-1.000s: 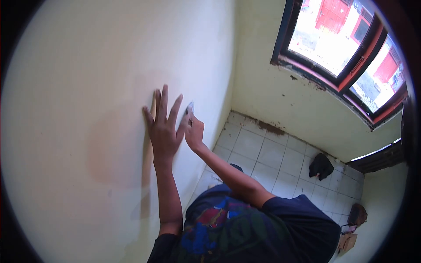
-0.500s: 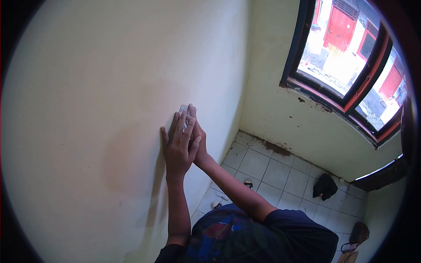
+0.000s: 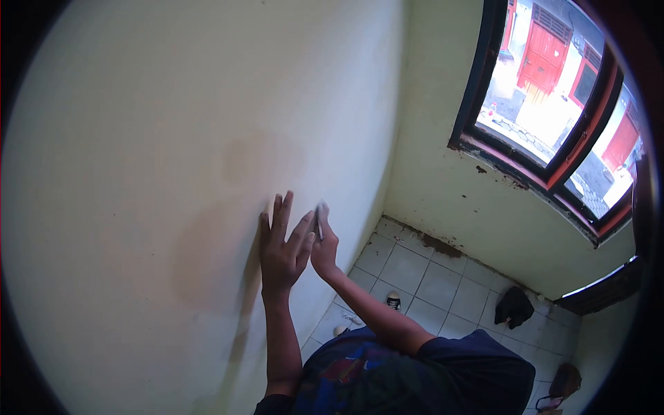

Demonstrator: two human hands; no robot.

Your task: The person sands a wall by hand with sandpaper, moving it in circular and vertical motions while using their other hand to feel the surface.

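Fingers (image 3: 284, 209) of the person's left hand (image 3: 279, 261) are fanned out and pretty straight, with nothing gripped in them, lined up along a big smooth cream-painted wall (image 3: 152, 138). Can't say for sure if every fingertip is actually pressed on it, but they're right up close at the very least. Right hand (image 3: 324, 254) sits just beside it, on the corner side, and that one's pinched closed on a small, thin, pale-grey flat piece (image 3: 322, 207). About that piece: it looks slim and whitish-grey with a darker edge toward the left hand, and its top end is smeared by blur, so no luck reading its material or exact outline. It's up at the right fingertips, index finger stretched along it, close against the wall; whether its edge touches the paint, I can't make out. Left thumb is right next to the right fingers, maybe touching. Soft shadows fall on the wall left of the hands. Below, there's a white square-tiled floor (image 3: 418, 283) with a crumpled black heap (image 3: 514, 306) on it and a black-and-white shoe (image 3: 393, 301), plus a dark window frame with reddish wood (image 3: 588, 133) over to the right.
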